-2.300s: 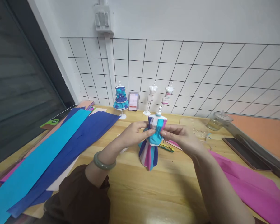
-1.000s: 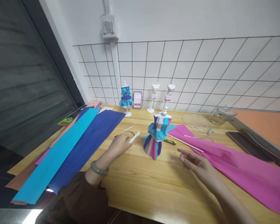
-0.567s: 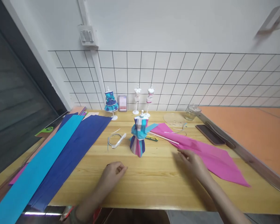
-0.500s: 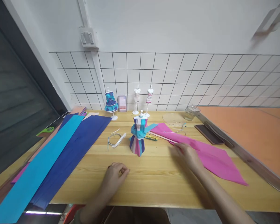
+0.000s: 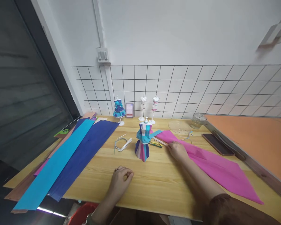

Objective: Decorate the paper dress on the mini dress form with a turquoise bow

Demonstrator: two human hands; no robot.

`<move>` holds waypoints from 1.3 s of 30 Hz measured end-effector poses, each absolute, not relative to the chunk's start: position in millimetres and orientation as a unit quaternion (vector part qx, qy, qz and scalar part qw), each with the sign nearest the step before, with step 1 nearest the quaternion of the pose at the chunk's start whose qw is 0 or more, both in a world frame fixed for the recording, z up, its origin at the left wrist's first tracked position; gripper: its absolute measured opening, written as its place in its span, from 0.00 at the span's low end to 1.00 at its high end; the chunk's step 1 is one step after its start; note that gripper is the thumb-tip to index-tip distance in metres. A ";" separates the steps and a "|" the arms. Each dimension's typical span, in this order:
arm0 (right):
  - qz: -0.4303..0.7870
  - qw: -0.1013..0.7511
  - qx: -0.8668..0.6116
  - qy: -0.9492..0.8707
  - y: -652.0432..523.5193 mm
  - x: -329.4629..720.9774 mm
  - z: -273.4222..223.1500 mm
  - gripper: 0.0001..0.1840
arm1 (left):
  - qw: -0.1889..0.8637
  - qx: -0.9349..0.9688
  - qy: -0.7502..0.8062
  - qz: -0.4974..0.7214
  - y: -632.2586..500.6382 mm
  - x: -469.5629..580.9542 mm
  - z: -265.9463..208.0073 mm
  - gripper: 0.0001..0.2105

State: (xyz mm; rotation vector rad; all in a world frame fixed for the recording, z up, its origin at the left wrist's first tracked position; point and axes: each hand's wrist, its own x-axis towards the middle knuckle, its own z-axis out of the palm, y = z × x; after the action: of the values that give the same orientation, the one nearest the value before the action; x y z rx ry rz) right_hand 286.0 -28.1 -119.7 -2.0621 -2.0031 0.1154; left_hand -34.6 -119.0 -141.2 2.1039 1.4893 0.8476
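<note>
A small dress form (image 5: pixel 142 137) wearing a paper dress in blue, turquoise, pink and white stands upright on the wooden table in front of me. To its right, my right hand (image 5: pixel 176 150) has its fingers closed at the end of a thin white strip (image 5: pixel 160 141); the fingertips are partly hidden. This strip lies along the edge of a pink paper sheet (image 5: pixel 215 162). A yellow and green utility knife (image 5: pixel 155 144) rests between the dress form and that hand. My left hand (image 5: pixel 122 180) lies near the front edge, thumb and fingers pressed together, with nothing visible in them.
Turquoise (image 5: pixel 58 161) and dark blue (image 5: pixel 86 153) sheets lie at left. Beside the form sits a coiled cord with a white piece (image 5: pixel 125 145). Behind stand a blue-dressed form (image 5: pixel 119 109), two white forms and a small framed card (image 5: pixel 129 110). A phone (image 5: pixel 217 144) and glass jar (image 5: pixel 198 121) lie right.
My right hand has moved left along the white strip, closer to the dress form. My left hand keeps its curled pose. The whole view has shifted a little.
</note>
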 end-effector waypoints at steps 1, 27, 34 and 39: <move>0.053 0.147 -0.711 -0.685 -32.4 287.2 -116.7 0.10 | 0.212 0.757 0.536 0.307 -119.2 -34.7 -141.6 0.10; 0.534 0.167 -0.533 -0.634 -196.4 237.0 -78.7 0.23 | 0.345 0.843 0.322 0.260 -162.2 20.2 -101.7 0.12; 0.532 0.134 -0.513 -0.660 -175.7 239.1 -55.8 0.21 | 0.523 0.750 0.366 0.173 -149.3 3.1 -86.4 0.19; 0.547 0.171 -0.508 -0.643 -161.1 247.6 -49.6 0.22 | 0.583 0.682 0.393 0.204 -131.8 -5.5 -83.9 0.19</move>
State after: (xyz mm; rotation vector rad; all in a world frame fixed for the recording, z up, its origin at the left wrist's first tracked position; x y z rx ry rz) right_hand 247.6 -161.1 -49.6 -1.4433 -1.8247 1.5526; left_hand -5.5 -131.8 -83.9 1.5916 0.9167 0.4762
